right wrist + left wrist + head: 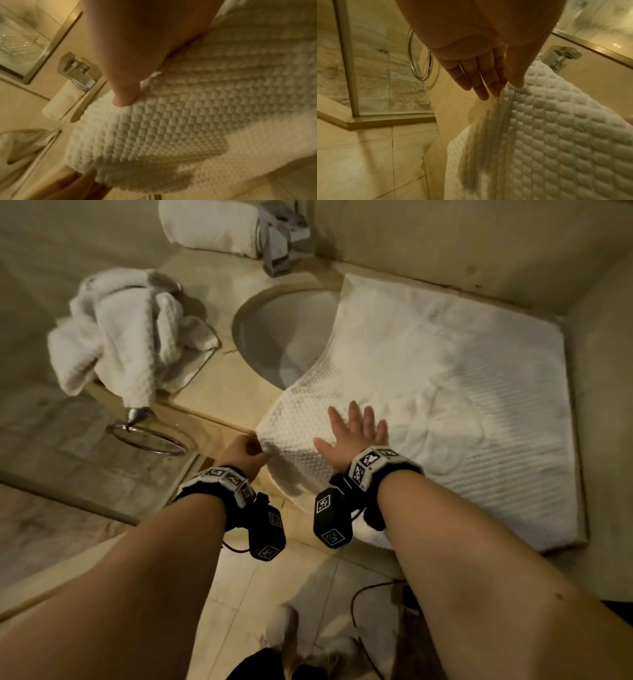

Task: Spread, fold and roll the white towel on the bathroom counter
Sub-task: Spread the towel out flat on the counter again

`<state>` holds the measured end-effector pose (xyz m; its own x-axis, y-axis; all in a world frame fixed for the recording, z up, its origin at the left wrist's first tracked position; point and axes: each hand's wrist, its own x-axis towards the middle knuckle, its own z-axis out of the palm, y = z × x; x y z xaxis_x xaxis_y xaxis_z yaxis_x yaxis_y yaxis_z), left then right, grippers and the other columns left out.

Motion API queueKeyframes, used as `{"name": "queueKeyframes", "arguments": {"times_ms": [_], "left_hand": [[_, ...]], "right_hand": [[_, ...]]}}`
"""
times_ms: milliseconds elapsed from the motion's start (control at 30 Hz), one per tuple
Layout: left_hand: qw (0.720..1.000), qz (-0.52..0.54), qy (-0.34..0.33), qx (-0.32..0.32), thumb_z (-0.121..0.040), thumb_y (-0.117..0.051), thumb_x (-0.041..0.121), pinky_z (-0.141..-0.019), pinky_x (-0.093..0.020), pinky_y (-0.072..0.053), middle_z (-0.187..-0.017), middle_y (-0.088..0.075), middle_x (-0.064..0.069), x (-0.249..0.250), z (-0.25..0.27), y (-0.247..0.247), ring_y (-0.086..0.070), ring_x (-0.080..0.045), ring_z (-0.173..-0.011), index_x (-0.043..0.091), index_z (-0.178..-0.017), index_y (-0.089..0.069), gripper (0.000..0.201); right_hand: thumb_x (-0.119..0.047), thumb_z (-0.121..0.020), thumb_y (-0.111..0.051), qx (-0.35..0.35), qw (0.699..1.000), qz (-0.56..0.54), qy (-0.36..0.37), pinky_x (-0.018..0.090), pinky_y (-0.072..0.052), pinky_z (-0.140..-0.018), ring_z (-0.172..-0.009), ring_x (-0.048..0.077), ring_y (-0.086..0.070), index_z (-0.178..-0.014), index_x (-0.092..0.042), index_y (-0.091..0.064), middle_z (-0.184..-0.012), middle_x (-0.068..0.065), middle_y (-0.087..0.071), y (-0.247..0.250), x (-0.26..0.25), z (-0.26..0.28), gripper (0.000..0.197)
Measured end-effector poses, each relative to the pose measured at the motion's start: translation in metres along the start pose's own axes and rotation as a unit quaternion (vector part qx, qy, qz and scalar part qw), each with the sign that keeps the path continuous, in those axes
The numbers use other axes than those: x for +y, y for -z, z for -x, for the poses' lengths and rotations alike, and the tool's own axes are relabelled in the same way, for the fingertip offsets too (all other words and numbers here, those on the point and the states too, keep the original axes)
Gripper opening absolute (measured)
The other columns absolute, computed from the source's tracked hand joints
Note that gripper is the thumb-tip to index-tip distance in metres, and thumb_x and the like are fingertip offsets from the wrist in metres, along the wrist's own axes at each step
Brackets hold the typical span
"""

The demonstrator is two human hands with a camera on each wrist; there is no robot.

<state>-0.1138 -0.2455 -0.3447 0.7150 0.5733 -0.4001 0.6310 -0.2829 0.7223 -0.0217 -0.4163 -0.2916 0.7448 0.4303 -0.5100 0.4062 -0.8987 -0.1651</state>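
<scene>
The white waffle towel [445, 378] lies spread flat over the right part of the counter, with its left edge overhanging the sink [274, 337]. My left hand [251, 453] is at the towel's near left corner. In the left wrist view the thumb and fingers [493, 86] pinch the hem of the towel [565, 135], which hangs over the counter's front. My right hand [356, 429] lies flat on the towel with its fingers spread, just right of that corner. In the right wrist view one finger [126, 100] presses into the towel's weave [188, 121].
A crumpled white towel [130, 337] lies on the counter left of the sink, above a chrome towel ring [147, 436]. A rolled towel [209, 227] and the faucet [281, 237] stand at the back. Walls close in behind and to the right of the counter.
</scene>
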Motion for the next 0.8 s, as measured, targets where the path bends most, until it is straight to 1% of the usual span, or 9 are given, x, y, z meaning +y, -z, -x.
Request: {"name": "queueKeyframes", "arguments": {"times_ms": [133, 200, 300, 433, 500, 567, 633, 733, 800], "left_hand": [[0.997, -0.025, 0.020, -0.075, -0.091, -0.061, 0.024, -0.097, -0.041, -0.046, -0.117, -0.064, -0.013, -0.010, 0.002, -0.003, -0.058, -0.029, -0.111, 0.007, -0.123, -0.060, 0.036], [0.982, -0.161, 0.037, -0.092, -0.094, -0.053, 0.037, -0.090, -0.039, -0.045, -0.113, -0.063, -0.017, -0.015, 0.002, 0.000, -0.059, -0.032, -0.107, 0.003, -0.116, -0.062, 0.041], [0.936, -0.314, 0.075, -0.141, -0.096, -0.043, 0.048, -0.087, -0.036, -0.046, -0.108, -0.062, -0.017, -0.031, -0.005, 0.010, -0.059, -0.032, -0.103, 0.003, -0.107, -0.062, 0.050], [0.850, -0.484, 0.096, -0.183, -0.088, -0.060, 0.039, -0.088, -0.036, -0.050, -0.085, -0.056, -0.003, -0.065, -0.021, 0.014, -0.060, -0.027, -0.099, 0.015, -0.096, -0.059, 0.026], [0.824, -0.522, 0.097, -0.199, -0.089, -0.060, 0.036, -0.091, -0.035, -0.049, -0.085, -0.052, -0.001, -0.066, -0.019, 0.013, -0.058, -0.026, -0.105, 0.018, -0.096, -0.056, 0.019], [0.822, -0.531, 0.059, -0.197, -0.092, -0.057, 0.032, -0.095, -0.035, -0.048, -0.105, -0.056, -0.004, -0.057, -0.016, 0.011, -0.055, -0.025, -0.111, 0.016, -0.108, -0.057, 0.023], [0.837, -0.514, 0.038, -0.185, -0.094, -0.054, 0.031, -0.095, -0.035, -0.047, -0.117, -0.058, -0.006, -0.035, -0.009, 0.008, -0.056, -0.026, -0.112, 0.013, -0.114, -0.058, 0.028], [0.882, -0.449, -0.028, -0.140, -0.098, -0.045, 0.028, -0.091, -0.033, -0.044, -0.111, -0.061, -0.012, 0.016, 0.005, 0.009, -0.057, -0.028, -0.111, 0.007, -0.117, -0.061, 0.032], [0.900, -0.403, -0.111, -0.122, -0.098, -0.045, 0.029, -0.087, -0.032, -0.043, -0.112, -0.063, -0.010, 0.053, 0.019, 0.012, -0.057, -0.028, -0.109, 0.011, -0.114, -0.063, 0.031]], "right_hand": [[-0.063, -0.092, -0.022, -0.009, 1.000, 0.007, -0.009, 0.051, 0.017, -0.114, -0.141, 0.026, 0.029, -0.148, -0.036, 0.014, -0.154, 0.000, 0.029, 0.000, -0.001, 0.001, 0.071], [-0.063, -0.092, -0.023, -0.016, 1.000, 0.004, -0.011, 0.051, 0.017, -0.114, -0.141, 0.026, 0.029, -0.148, -0.037, 0.014, -0.154, 0.000, 0.029, 0.001, -0.002, -0.001, 0.072], [-0.063, -0.091, -0.024, -0.013, 1.000, 0.005, -0.011, 0.051, 0.017, -0.114, -0.141, 0.026, 0.029, -0.148, -0.036, 0.013, -0.154, 0.000, 0.028, 0.000, -0.001, -0.003, 0.073], [-0.063, -0.092, -0.024, -0.009, 1.000, 0.009, -0.008, 0.051, 0.017, -0.114, -0.141, 0.027, 0.028, -0.148, -0.036, 0.013, -0.155, 0.001, 0.027, -0.001, -0.001, -0.004, 0.073], [-0.063, -0.092, -0.024, -0.004, 1.000, 0.007, -0.009, 0.051, 0.017, -0.114, -0.142, 0.027, 0.027, -0.148, -0.036, 0.013, -0.155, 0.001, 0.027, -0.002, -0.002, -0.005, 0.073], [-0.062, -0.092, -0.026, -0.002, 1.000, 0.005, -0.004, 0.050, 0.017, -0.114, -0.142, 0.027, 0.027, -0.148, -0.035, 0.012, -0.155, 0.001, 0.027, -0.002, -0.001, -0.005, 0.073], [-0.060, -0.093, -0.029, -0.002, 1.000, -0.004, 0.010, 0.047, 0.016, -0.115, -0.142, 0.025, 0.026, -0.149, -0.034, 0.010, -0.155, 0.001, 0.025, -0.001, 0.004, -0.003, 0.074], [-0.054, -0.094, -0.035, 0.048, 0.998, -0.046, 0.006, 0.039, 0.011, -0.117, -0.144, 0.025, 0.020, -0.150, -0.029, 0.009, -0.157, 0.004, 0.019, 0.005, 0.026, 0.006, 0.075], [-0.054, -0.094, -0.036, 0.100, 0.990, -0.079, -0.064, 0.039, 0.012, -0.116, -0.145, 0.027, 0.019, -0.151, -0.029, 0.008, -0.158, 0.005, 0.017, 0.008, 0.056, 0.015, 0.075]]}}
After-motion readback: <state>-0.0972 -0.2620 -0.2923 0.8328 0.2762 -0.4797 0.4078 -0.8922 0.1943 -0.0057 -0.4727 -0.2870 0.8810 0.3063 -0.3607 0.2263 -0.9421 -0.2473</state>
